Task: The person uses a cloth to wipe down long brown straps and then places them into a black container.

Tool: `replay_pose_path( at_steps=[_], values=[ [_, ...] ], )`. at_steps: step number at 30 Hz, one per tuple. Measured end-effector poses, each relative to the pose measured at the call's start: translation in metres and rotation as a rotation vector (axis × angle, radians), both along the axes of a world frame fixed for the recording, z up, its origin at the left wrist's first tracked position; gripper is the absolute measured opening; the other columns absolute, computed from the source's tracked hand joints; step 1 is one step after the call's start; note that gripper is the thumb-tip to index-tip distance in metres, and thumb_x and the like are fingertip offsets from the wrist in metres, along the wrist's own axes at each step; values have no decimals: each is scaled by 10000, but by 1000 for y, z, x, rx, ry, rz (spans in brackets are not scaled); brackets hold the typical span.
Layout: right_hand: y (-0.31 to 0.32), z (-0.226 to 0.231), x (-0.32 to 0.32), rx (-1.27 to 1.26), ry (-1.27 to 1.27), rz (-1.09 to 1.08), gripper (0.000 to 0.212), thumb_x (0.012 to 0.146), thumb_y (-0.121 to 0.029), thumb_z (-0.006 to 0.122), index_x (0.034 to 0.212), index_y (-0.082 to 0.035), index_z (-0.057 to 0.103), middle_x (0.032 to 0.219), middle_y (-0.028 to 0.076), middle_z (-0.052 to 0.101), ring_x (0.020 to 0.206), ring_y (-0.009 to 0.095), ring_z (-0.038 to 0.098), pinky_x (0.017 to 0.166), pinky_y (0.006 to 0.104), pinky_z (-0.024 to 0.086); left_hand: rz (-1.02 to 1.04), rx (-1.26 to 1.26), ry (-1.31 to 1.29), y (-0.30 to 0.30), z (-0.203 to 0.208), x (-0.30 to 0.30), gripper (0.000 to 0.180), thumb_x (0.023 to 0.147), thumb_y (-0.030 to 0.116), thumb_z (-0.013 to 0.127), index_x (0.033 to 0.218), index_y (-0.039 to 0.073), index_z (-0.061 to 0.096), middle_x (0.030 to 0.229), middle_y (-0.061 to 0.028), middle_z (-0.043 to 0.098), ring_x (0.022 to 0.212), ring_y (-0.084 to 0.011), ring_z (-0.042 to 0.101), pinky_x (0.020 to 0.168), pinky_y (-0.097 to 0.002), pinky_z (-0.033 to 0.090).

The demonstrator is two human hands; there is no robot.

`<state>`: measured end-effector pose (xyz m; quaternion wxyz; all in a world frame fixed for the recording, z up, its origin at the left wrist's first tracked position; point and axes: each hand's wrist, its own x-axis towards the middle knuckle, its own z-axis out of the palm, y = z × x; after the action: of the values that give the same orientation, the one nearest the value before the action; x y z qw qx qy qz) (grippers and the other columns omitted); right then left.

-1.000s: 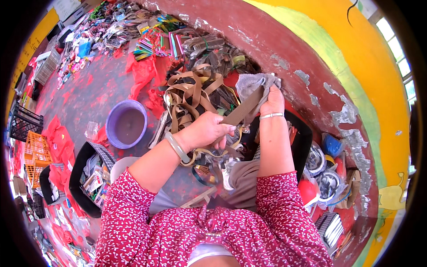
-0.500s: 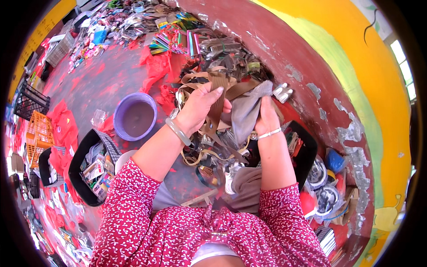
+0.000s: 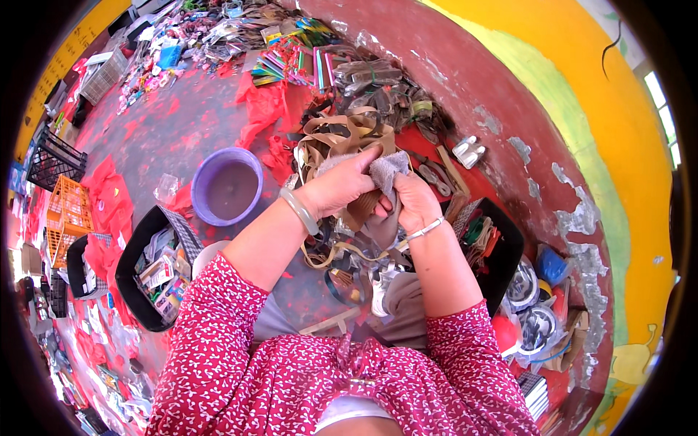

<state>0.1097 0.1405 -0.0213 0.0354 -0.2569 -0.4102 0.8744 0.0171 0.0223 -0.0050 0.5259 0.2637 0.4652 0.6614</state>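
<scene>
My left hand [image 3: 340,186] and my right hand [image 3: 416,202] are close together in the middle, both closed. Between them is a bunched grey cloth [image 3: 390,168], with part of it hanging below my right fingers. A wide brown webbing strap [image 3: 360,211] shows beneath my left hand, which grips it together with the cloth. My right fingers pinch the cloth; whether they also press on the strap is hidden. More brown straps [image 3: 331,142] lie looped in a heap just beyond my hands. A thin tan strap [image 3: 338,251] curves below them.
On the left stands a purple basin [image 3: 195,198] of murky water. Black baskets of small goods, one left [image 3: 131,280] and one right [image 3: 511,254], flank my legs. White shoes [image 3: 467,151] lie by the red wall [image 3: 502,138]. An orange crate [image 3: 69,207] stands far left.
My right hand has moved left to meet my left hand. The grey cloth, which hung spread from my right hand, is now bunched between both hands over the strap.
</scene>
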Motion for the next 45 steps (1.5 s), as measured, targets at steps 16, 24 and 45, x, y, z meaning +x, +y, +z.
replay_pose_path(
  at_steps=[16,24,45],
  values=[
    [47,-23,-2,-181,209,-609,133,816,-56,483,925,-25,553,921,86,595,836,224,581,737,380,475,362,-360,563,19,-13,24,595,688,96,709,1113,-21,310,741,-109,580,508,-110,535,390,-238,427],
    [39,-7,-3,-218,131,-685,129,819,-77,488,910,-23,562,901,91,607,825,232,586,747,386,476,323,-330,684,16,-32,18,520,708,103,692,1091,-24,365,678,-81,576,478,-100,527,386,-230,417],
    [192,-76,23,-256,406,-815,189,844,-79,425,958,-24,566,974,114,601,886,246,576,832,375,469,-296,-392,480,-7,24,42,190,800,154,577,684,4,589,462,-24,495,363,-79,454,347,-225,349]
  ],
)
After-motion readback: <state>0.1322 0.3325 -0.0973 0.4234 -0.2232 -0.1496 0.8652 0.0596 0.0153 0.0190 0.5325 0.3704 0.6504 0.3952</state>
